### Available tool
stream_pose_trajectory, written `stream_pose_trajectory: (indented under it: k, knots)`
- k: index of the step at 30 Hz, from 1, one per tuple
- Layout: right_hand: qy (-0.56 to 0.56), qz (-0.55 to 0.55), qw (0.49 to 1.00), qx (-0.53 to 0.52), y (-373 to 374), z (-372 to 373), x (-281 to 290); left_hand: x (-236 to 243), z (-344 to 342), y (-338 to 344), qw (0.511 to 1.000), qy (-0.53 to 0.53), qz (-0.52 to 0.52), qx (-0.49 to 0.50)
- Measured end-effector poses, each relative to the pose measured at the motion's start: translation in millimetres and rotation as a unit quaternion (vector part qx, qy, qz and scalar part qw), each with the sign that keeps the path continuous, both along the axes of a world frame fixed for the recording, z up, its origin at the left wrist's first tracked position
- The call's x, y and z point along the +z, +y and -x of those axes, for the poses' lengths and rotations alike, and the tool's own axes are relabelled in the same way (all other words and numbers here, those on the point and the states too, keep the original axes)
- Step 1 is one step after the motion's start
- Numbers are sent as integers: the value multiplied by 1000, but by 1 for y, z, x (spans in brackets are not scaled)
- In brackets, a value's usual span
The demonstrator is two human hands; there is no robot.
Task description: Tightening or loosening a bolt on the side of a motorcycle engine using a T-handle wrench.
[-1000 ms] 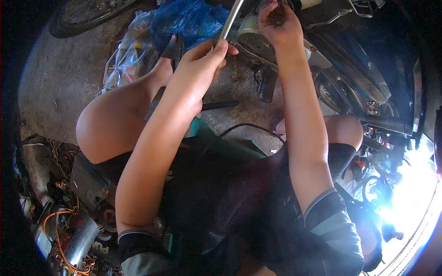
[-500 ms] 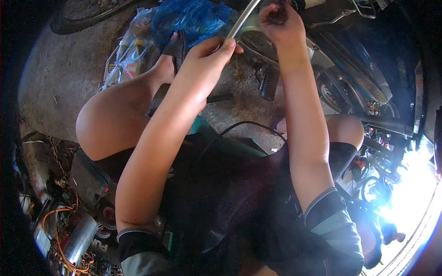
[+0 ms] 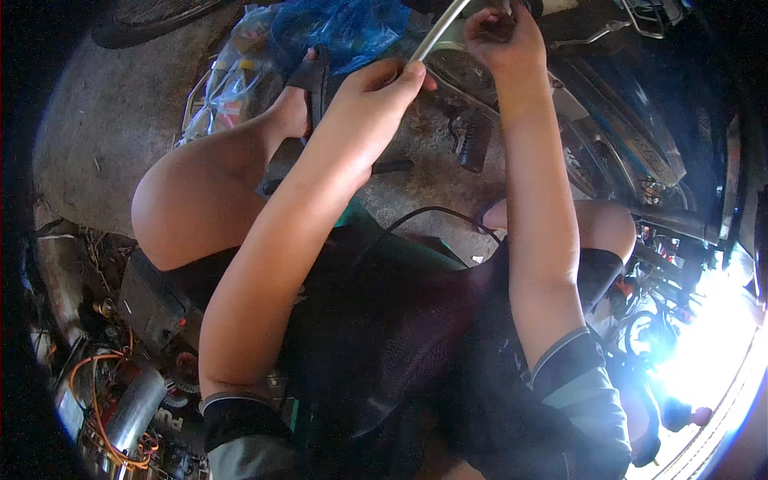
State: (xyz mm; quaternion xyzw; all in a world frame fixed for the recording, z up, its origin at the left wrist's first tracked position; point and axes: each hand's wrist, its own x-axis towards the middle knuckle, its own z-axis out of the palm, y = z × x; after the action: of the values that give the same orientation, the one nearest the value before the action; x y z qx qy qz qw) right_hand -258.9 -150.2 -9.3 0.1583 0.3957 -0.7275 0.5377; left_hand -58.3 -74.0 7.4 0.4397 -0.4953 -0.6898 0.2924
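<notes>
My left hand grips a silver metal rod near its lower end, thumb along it, as the rod slants up out of view at the top. Just right of it, my right hand is raised with curled fingers around dark, greasy parts at the top edge; what exactly it holds is hard to make out. Behind both hands are a pale green rounded part, partly hidden, and dark vehicle parts. A black ribbed piece sits below them, between my forearms.
Blue plastic bag and clear bag of bottles at upper left, beside a wheel on concrete floor. Vehicle body at right. Black cable by my legs. Steel cylinder and orange hose at lower left. Glare at lower right.
Both of my hands have shifted a little to the right, and my left hand also upward along with the rod, which now slants further over. The fingers keep a similar grip.
</notes>
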Motion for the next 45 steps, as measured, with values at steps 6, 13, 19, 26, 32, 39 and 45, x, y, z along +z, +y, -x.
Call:
stream_pose_trajectory:
  k: [6,13,19,26,32,39,45]
  knots:
    - [-50,28,998,30,-1,12,-4,-1,3,2,1000,13,2,13]
    - [21,57,997,44,-5,13,-4,-1,3,2,1000,21,-11,15]
    - [-18,72,997,9,5,-2,1,-1,3,3,1000,7,-10,25]
    - [-49,143,988,25,-1,5,-11,-2,4,3,1000,-2,-6,20]
    - [-49,166,980,95,-5,16,-13,0,3,5,1000,2,5,25]
    - [-40,157,983,85,3,11,-12,-5,4,3,1000,3,-4,19]
    - [-37,144,986,73,-3,16,-15,-12,5,1,999,22,30,38]
